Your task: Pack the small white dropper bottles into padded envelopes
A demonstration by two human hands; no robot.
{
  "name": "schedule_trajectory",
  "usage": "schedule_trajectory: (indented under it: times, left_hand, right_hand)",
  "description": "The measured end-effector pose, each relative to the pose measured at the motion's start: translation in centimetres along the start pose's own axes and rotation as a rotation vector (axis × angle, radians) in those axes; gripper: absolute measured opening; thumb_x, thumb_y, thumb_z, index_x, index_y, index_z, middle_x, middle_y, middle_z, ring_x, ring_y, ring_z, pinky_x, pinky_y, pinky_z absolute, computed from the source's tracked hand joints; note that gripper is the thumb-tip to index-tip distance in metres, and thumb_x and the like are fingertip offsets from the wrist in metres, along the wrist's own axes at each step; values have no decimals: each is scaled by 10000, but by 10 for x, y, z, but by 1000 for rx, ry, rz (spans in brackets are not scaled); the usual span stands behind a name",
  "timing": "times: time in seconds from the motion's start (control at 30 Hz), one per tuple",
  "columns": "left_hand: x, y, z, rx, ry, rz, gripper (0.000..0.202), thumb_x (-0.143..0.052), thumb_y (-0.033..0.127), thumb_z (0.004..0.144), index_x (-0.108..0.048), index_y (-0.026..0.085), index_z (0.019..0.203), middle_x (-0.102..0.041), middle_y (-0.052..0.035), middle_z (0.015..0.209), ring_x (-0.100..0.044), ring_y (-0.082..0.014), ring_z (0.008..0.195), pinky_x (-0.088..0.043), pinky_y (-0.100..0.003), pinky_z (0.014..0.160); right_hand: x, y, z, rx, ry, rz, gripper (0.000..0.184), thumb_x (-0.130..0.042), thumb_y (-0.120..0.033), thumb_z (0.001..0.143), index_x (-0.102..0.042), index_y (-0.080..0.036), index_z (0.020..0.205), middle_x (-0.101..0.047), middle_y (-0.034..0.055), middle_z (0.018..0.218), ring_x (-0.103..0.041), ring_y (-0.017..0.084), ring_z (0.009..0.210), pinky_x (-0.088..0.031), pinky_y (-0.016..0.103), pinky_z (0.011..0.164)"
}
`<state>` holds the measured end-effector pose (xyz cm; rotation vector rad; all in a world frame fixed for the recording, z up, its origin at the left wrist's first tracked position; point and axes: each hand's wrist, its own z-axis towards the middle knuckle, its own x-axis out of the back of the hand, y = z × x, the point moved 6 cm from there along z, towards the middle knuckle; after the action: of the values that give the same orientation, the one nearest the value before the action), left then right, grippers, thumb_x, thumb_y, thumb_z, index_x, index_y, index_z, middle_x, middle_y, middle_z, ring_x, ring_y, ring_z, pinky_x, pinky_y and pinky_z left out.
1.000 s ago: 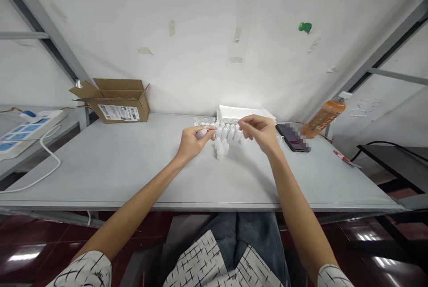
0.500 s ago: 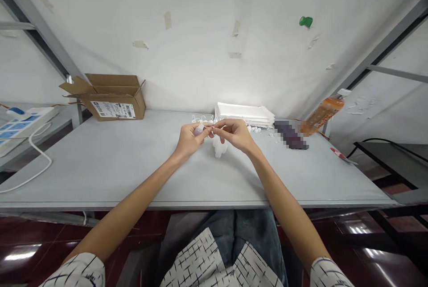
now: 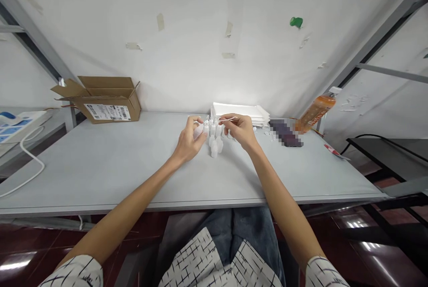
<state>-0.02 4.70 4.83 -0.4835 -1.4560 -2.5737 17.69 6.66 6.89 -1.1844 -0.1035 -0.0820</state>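
My left hand is closed around a small translucent white bottle, held tilted with its narrow end toward the right. My right hand pinches a thin white strip between thumb and fingertips, a little apart from that bottle. Between and below my hands, several small white bottles stand in a cluster on the grey table. Part of the cluster is hidden behind my fingers.
A stack of white trays lies at the back by the wall, with small white bits to its right. Further right are a blurred dark object and an orange drink bottle. An open cardboard box stands back left.
My hands were close together at the bottle's end; now they have moved apart. The strip shows clearly in my right hand, and more of the bottle cluster is visible. The view has shifted slightly.
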Motion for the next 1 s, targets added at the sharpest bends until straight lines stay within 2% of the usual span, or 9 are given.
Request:
schedule_trajectory:
  times: [0.17,0.27,0.33,0.43,0.57,0.7,0.87,1.0]
  left_hand:
    - [-4,-4,0,44,-92,-59,43,-384,269,912,-366,229,918,-392,48,718,-318,-109,556,-263,-241,544]
    - [-4,0,-1,10,-100,57,135,-343,316,967,-425,218,925,-433,33,724,-392,-130,620,-314,-261,600]
    - [-5,5,-2,-57,-91,145,205,-345,338,988,-499,204,967,-508,8,796,-462,-147,710,-361,-281,679]
    - [-7,10,-3,-147,-78,217,269,-382,340,996,-580,191,1099,-583,-36,981,-519,-159,806,-398,-289,736]
    - [-9,8,-3,-225,-48,242,347,-414,343,1002,-595,191,1256,-598,-70,1093,-553,-147,789,-435,-273,696]
    - [-9,6,-3,-303,5,258,376,-454,330,996,-585,187,1318,-613,-77,1078,-565,-131,747,-453,-266,681]
    - [-8,5,-3,-354,23,245,357,-495,315,984,-609,200,1302,-628,-68,1034,-543,-110,691,-441,-245,629]
    - [-8,7,-4,-368,30,222,351,-498,324,984,-620,201,1290,-637,-65,1001,-515,-106,673,-422,-232,593]
  right_hand:
    - [-7,0,-4,-37,-144,37,224,-682,-345,739,-707,-132,801,-685,61,764,-534,87,475,-326,222,400]
    - [-14,-2,-8,-38,-219,43,207,-673,-331,753,-713,-138,819,-687,62,783,-548,91,489,-329,222,411]
    - [-16,-3,-9,-29,-234,44,195,-675,-325,755,-713,-145,818,-685,56,784,-550,90,494,-338,221,417]
    - [-16,-3,-9,-26,-225,38,207,-682,-341,757,-711,-147,824,-676,48,768,-538,84,486,-331,216,411]
    - [-16,-2,-8,-37,-210,30,232,-681,-361,763,-709,-144,839,-665,40,728,-524,79,467,-318,210,398]
    - [-15,-4,-8,-23,-200,22,231,-672,-349,762,-721,-140,845,-665,40,721,-523,80,464,-320,211,397]
    - [-13,-5,-7,11,-152,15,216,-691,-339,740,-725,-139,813,-647,32,700,-526,84,466,-320,213,384]
    - [-12,-5,-8,37,-117,37,190,-693,-322,737,-711,-146,808,-653,32,761,-553,87,486,-347,210,376]
